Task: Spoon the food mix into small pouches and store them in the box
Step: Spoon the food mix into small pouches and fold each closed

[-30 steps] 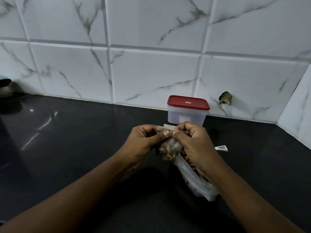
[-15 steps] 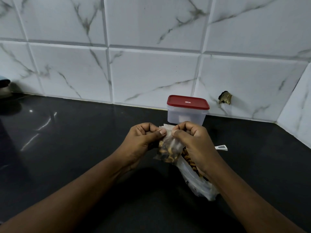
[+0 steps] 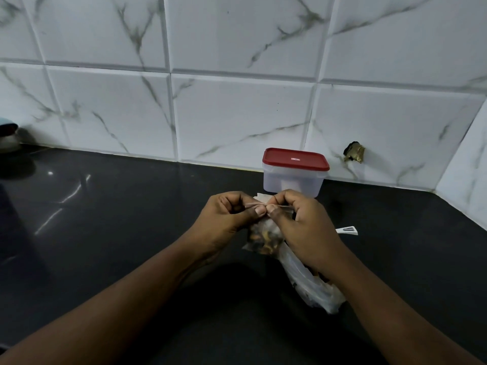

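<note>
A small clear pouch (image 3: 263, 237) filled with brown food mix hangs between my hands above the black counter. My left hand (image 3: 226, 217) and my right hand (image 3: 303, 225) both pinch the strip along its top edge, thumbs meeting at the middle. Under my right wrist lies a larger clear bag of food mix (image 3: 313, 288). The translucent box with its red lid (image 3: 295, 159) on stands just behind my hands against the wall. A white spoon handle (image 3: 347, 230) pokes out to the right of my right hand. More flat pouches (image 3: 261, 197) peek out behind my fingers.
The black counter (image 3: 118, 219) stretches wide to the left. Marble-look tiles form the back wall, which turns a corner at the far right. A hole in the tile (image 3: 354, 152) sits right of the box. A dark rounded object (image 3: 8, 138) stands at the far left edge.
My thumbs have slid along the pouch's top strip and the strip now lies stretched flat between both hands. The pouch has stayed in about the same place.
</note>
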Demonstrator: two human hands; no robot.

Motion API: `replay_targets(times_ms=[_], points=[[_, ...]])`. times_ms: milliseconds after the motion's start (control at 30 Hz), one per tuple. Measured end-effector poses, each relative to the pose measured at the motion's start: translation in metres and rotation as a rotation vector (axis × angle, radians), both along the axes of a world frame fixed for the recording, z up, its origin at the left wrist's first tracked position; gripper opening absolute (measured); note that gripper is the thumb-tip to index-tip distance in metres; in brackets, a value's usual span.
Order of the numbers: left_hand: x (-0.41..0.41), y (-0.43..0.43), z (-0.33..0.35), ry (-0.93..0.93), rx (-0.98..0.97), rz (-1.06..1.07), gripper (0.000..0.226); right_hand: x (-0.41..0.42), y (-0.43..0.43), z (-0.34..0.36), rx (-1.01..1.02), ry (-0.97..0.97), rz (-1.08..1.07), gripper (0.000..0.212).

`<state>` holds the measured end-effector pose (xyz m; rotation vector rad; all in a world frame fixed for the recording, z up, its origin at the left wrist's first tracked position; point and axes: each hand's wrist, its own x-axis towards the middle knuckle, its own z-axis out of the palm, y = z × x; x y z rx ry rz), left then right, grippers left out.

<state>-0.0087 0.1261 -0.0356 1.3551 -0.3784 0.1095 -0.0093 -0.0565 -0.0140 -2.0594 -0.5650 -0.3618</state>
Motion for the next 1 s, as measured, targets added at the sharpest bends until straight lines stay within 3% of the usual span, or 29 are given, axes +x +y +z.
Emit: replay_targets(times_ms=[267,633,1000], points=[[0.003,0.003,-0.001,-0.015,0.052,0.036,0.015,0.003,-0.002,0.000,0.050,0.033,0.016,0.007],[0.009,0.005,-0.003,-0.013,0.150,0.144,0.012,0.008,-0.005,0.001,-0.089,0.037,-0.066,0.011],[0.013,0.006,-0.007,-0.012,0.164,0.289,0.007,0.020,-0.016,0.000,-0.095,0.108,-0.099,0.015]])
